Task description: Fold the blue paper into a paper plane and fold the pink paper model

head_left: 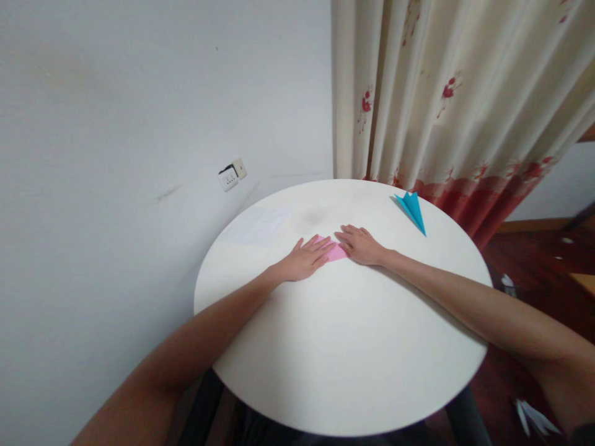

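Our left hand (304, 259) lies flat, palm down, fingers straight: an open grip that presses rather than clasps. It rests on the pink paper (335, 251), covering its near-left part. Our right hand (361, 245) lies just as flat and open, fingertips on the paper's far-right edge. The two sets of fingertips almost meet over the sheet (only a small pink wedge shows between them). The paper sits on the round white table (344, 347), a little past its middle. Well apart, near the far right rim, lies a blue paper plane (413, 209). A faint white sheet (260, 227) lies far left on the table. Beyond: a wall socket (231, 174) and a cream curtain (455, 99) with red print.
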The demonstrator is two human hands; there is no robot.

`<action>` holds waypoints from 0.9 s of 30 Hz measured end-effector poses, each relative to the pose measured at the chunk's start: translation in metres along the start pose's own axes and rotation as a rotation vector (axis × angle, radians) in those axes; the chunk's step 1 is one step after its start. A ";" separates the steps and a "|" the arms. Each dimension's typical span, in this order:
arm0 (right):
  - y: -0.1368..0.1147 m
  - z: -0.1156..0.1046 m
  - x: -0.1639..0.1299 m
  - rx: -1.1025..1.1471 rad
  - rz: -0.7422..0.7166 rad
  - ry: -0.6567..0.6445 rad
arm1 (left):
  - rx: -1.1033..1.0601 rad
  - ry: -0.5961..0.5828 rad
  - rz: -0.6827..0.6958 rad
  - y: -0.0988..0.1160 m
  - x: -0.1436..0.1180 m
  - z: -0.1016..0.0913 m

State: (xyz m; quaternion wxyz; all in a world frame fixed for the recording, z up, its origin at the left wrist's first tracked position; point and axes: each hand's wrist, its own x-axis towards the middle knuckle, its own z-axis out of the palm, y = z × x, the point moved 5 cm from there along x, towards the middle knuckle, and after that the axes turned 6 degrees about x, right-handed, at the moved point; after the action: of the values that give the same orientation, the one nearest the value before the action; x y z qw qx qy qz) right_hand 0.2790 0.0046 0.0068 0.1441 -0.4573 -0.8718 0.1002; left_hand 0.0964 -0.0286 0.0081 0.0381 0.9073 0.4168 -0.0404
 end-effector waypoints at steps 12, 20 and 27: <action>0.006 -0.006 -0.003 -0.002 0.072 0.054 | -0.007 0.013 -0.023 0.000 0.001 0.000; -0.002 -0.004 -0.003 0.018 -0.047 0.062 | -0.014 -0.020 -0.013 0.002 0.000 -0.004; -0.010 -0.002 -0.002 0.016 -0.145 0.053 | -0.013 -0.041 0.022 0.002 -0.002 -0.005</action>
State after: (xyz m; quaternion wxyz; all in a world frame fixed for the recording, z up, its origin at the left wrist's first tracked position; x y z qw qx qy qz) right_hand 0.2736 -0.0026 0.0115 0.1777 -0.3942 -0.8977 0.0843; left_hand 0.0968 -0.0303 0.0131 0.0529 0.9105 0.4063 -0.0561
